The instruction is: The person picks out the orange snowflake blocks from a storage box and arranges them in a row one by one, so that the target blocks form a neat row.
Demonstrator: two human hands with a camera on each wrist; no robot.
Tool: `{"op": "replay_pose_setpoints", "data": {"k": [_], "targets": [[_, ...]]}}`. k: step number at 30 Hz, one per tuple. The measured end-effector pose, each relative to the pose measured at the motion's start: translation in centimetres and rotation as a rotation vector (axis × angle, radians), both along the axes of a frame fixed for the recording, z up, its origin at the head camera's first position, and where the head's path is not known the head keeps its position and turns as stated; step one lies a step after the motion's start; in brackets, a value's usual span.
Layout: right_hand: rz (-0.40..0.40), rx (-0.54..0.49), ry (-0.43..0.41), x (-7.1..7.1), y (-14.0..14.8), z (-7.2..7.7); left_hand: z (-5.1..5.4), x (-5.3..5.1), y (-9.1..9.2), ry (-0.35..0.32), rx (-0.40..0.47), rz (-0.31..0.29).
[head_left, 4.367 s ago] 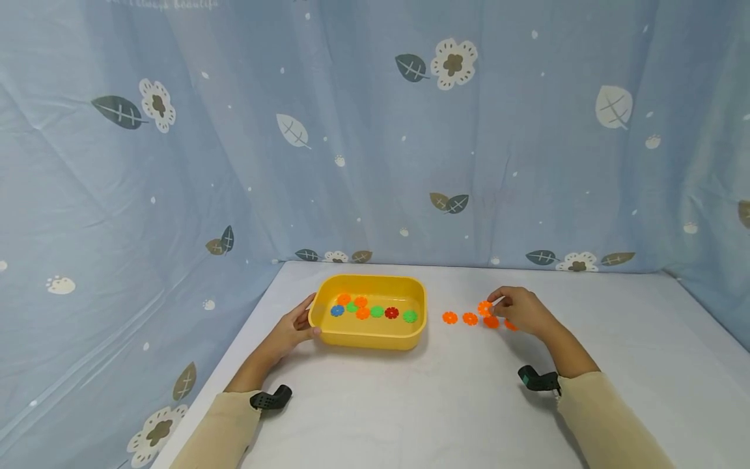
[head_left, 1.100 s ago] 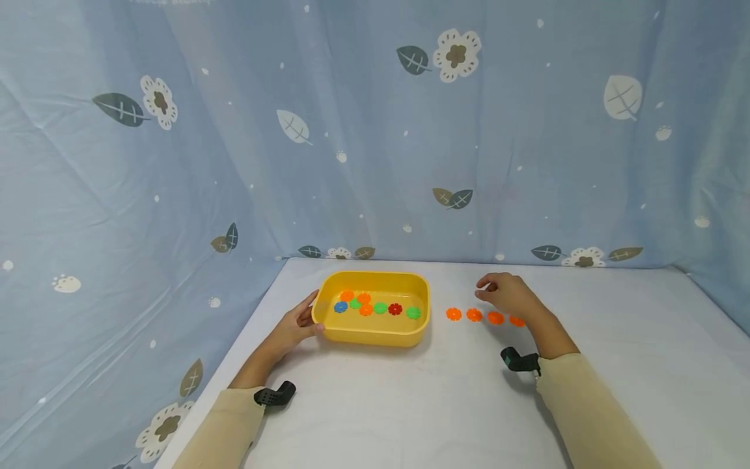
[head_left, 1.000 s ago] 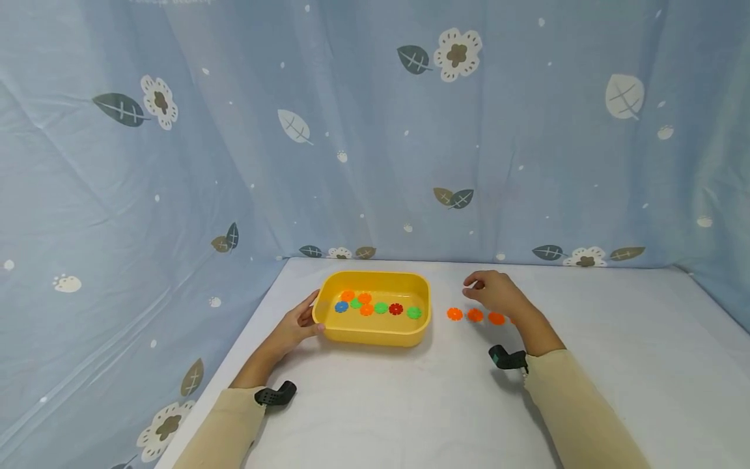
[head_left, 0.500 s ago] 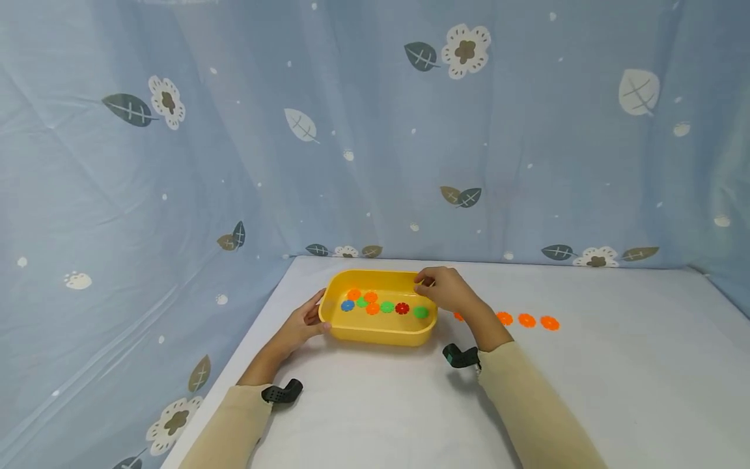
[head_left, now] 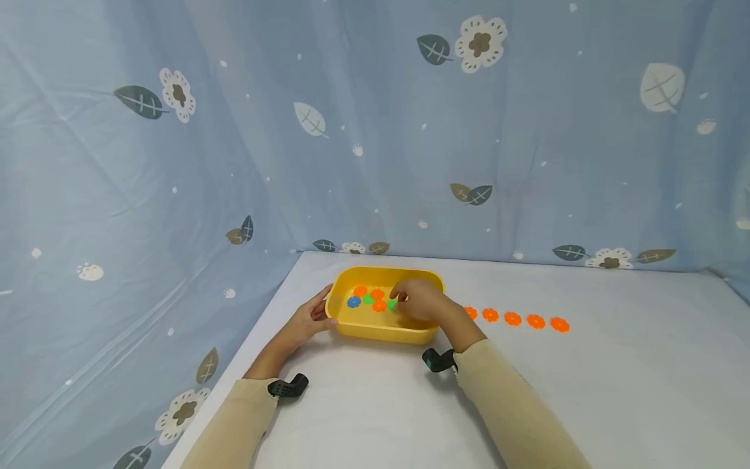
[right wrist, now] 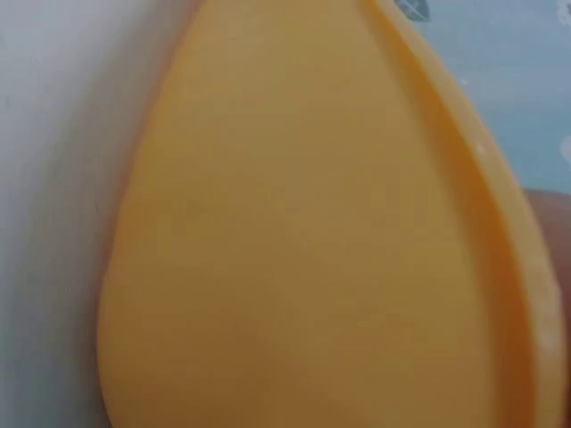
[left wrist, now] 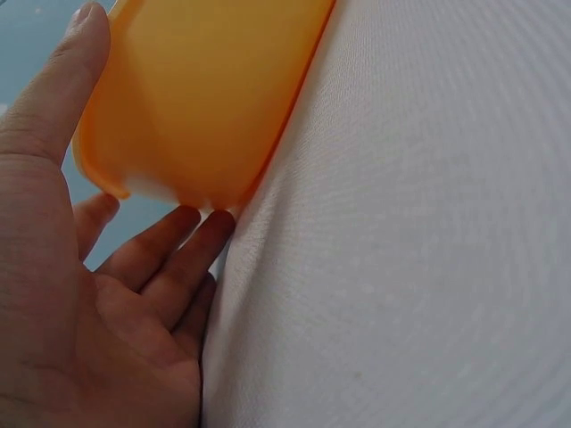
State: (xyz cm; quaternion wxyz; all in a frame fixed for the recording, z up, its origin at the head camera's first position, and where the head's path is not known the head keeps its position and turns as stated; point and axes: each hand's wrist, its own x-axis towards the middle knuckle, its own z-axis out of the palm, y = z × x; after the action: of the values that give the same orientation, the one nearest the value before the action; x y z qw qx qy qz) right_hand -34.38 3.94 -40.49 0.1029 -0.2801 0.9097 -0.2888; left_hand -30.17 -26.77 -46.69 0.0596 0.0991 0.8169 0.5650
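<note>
In the head view, a yellow plastic tub holds small flower-shaped plastic discs: an orange disc, a blue disc, a green disc and others. My left hand grips the tub's left end, thumb at the front corner. The left wrist view shows its fingertips against the tub wall. My right hand reaches inside over the tub's right part, thumb and index finger apart around the green disc; whether they touch it cannot be told. It hides other discs. Mostly tub wall fills the right wrist view.
On the white-covered table, a row of several orange discs runs rightward from the tub. A blue patterned curtain hangs behind and along the left side.
Earlier my right hand pinched an orange disc above the row, then let it go. Since then it has moved left and down into the tub. My left hand keeps its grip on the tub.
</note>
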Motion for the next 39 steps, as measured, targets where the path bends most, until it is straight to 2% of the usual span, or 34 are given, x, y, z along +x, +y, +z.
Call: {"op": "replay_pose_setpoints", "data": {"k": [4,9,14,17,25,28,35,39], "targets": [[0.002,0.056,0.009,0.0,-0.8,-0.8,-0.2,0.1,0.3,0.014,-0.009,-0.006],[0.04,0.115,0.029,0.0,-2.0,-1.7,-0.2,0.4,0.5,0.01,-0.012,-0.003],[0.055,0.168,0.019,0.3,-2.6,-1.8,0.0,0.5,0.4,0.017,-0.017,-0.004],[0.053,0.179,0.049,0.5,-2.6,-1.7,0.2,0.4,0.4,0.028,-0.029,-0.004],[-0.018,0.178,0.052,0.8,-2.6,-1.5,0.4,0.5,0.1,0.021,-0.039,0.013],[-0.018,0.19,0.052,0.9,-2.6,-1.4,0.3,0.4,0.0,0.019,-0.031,0.014],[0.001,0.167,0.04,0.8,-2.7,-1.6,0.3,0.4,0.0,0.025,-0.006,-0.028],[-0.001,0.114,0.041,0.4,-2.3,-1.8,0.3,0.4,0.2,0.015,-0.015,-0.004]]}}
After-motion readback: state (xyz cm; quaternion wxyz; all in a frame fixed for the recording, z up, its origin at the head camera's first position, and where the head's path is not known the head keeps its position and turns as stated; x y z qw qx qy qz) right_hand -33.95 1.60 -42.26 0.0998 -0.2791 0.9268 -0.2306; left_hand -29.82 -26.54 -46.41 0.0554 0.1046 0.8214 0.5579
